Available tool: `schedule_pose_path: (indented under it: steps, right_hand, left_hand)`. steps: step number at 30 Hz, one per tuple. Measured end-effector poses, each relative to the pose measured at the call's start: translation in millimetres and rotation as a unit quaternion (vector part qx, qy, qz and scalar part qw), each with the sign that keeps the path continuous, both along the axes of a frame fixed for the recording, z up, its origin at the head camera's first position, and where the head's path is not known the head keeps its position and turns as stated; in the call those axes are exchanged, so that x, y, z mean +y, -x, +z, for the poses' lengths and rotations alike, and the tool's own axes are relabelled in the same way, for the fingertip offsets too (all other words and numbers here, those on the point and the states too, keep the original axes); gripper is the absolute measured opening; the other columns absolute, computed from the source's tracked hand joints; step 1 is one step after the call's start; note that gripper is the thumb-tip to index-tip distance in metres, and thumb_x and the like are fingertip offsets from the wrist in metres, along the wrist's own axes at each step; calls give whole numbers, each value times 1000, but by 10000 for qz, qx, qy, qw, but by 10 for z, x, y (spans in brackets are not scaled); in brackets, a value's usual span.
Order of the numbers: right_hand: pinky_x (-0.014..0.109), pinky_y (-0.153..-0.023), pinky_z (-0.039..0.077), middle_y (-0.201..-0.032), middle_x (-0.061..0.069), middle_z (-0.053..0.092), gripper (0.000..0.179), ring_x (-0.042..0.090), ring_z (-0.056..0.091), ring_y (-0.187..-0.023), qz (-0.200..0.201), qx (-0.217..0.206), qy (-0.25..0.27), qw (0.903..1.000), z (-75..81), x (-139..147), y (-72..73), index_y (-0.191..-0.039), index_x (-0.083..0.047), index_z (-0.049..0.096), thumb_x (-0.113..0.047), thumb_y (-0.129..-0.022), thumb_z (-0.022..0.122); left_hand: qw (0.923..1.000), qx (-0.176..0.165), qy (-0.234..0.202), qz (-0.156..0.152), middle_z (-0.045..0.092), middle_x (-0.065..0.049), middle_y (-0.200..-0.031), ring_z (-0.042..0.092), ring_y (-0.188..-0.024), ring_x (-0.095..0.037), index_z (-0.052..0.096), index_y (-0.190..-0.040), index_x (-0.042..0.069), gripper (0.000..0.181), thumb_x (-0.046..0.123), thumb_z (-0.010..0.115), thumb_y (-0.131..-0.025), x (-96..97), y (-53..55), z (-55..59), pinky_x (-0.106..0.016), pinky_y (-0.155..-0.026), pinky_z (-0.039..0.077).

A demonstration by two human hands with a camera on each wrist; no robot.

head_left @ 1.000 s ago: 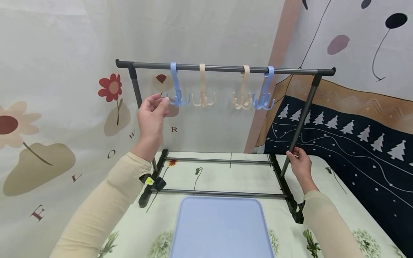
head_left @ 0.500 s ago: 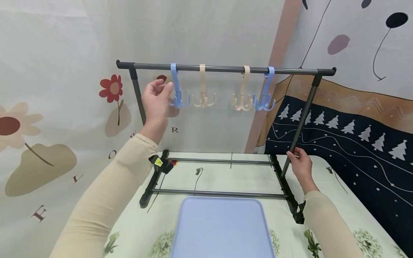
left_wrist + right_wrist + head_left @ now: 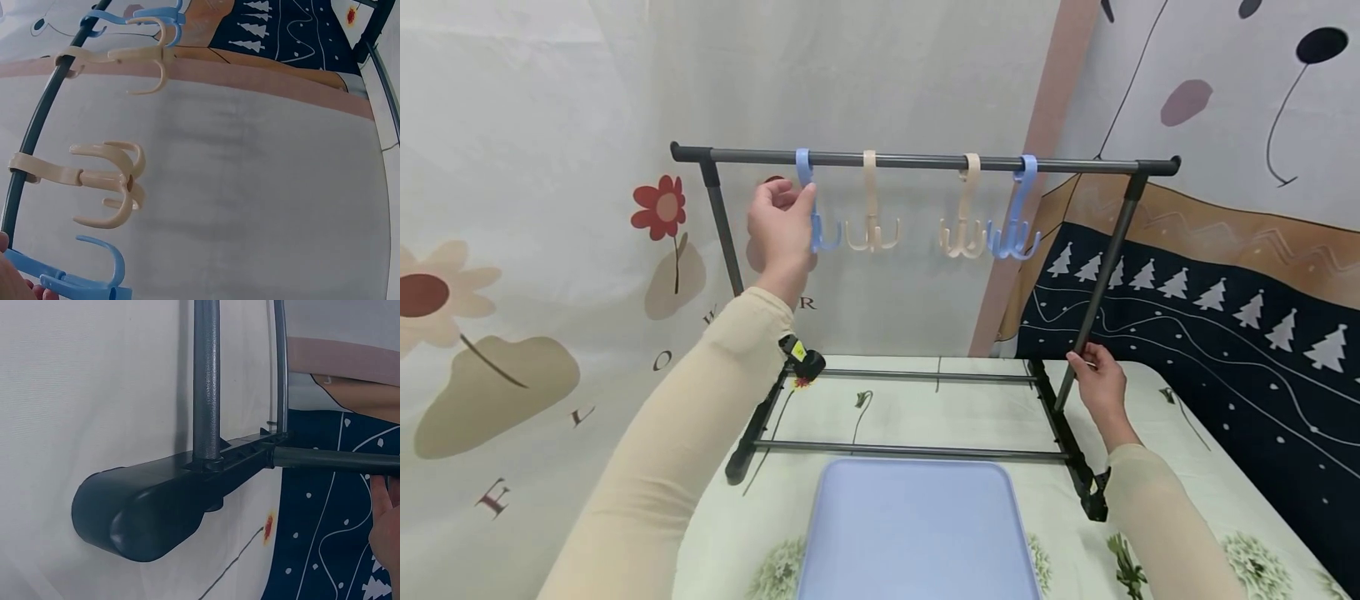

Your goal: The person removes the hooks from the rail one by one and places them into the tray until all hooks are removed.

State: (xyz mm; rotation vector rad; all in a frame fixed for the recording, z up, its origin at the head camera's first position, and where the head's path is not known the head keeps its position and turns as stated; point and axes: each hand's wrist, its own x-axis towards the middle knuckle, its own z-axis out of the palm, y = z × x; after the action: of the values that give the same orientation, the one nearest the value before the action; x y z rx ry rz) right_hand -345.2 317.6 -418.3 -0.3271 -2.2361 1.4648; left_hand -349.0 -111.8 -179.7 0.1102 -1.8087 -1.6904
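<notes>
A dark metal rack carries four-pronged plastic hooks on its top bar [image 3: 917, 162]. At the bar's left hangs a blue hook [image 3: 803, 167], and my left hand [image 3: 781, 233] pinches its stem between thumb and fingers. The left wrist view shows this blue hook [image 3: 84, 286] at the lower left, with fingertips on its far side. To its right hang a beige hook [image 3: 871, 192], another beige hook [image 3: 972, 196] and a second blue hook [image 3: 1018, 204]. My right hand [image 3: 1101, 390] grips the lower part of the rack's right post [image 3: 1099, 287].
A light blue tray [image 3: 917, 533] lies in front of the rack on a flower-printed cloth. The rack's feet [image 3: 1078, 475] and lower crossbars [image 3: 910, 452] stand around the tray's far edge. Printed curtains [image 3: 910, 300] rise behind.
My left hand has risen from beside the left blue hook's prongs and moved right to its stem, taking hold of it. The right hand stays on the post.
</notes>
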Motion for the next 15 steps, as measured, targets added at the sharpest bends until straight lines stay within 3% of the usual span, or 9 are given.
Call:
schedule_pose_path:
  steps: [9,15]
  right_hand:
    - [44,-101,45,-131,15,57,42,24,54,-117,-21,-91,35,10000,-14,25,9,-134,-3,51,-31,-103,54]
    - [44,-103,44,-131,15,57,41,24,52,-120,-14,-61,94,9999,-15,6,11,-134,-3,52,-30,-103,54]
  left_hand:
    - [9999,16,101,89,59,-2,-118,57,-107,-13,56,-126,14,38,34,67,-96,111,91,-38,-32,-91,47]
    - [9990,317,-185,262,58,-6,-114,56,-102,-13,58,-124,7,32,21,67,-96,146,206,-56,-27,-85,49]
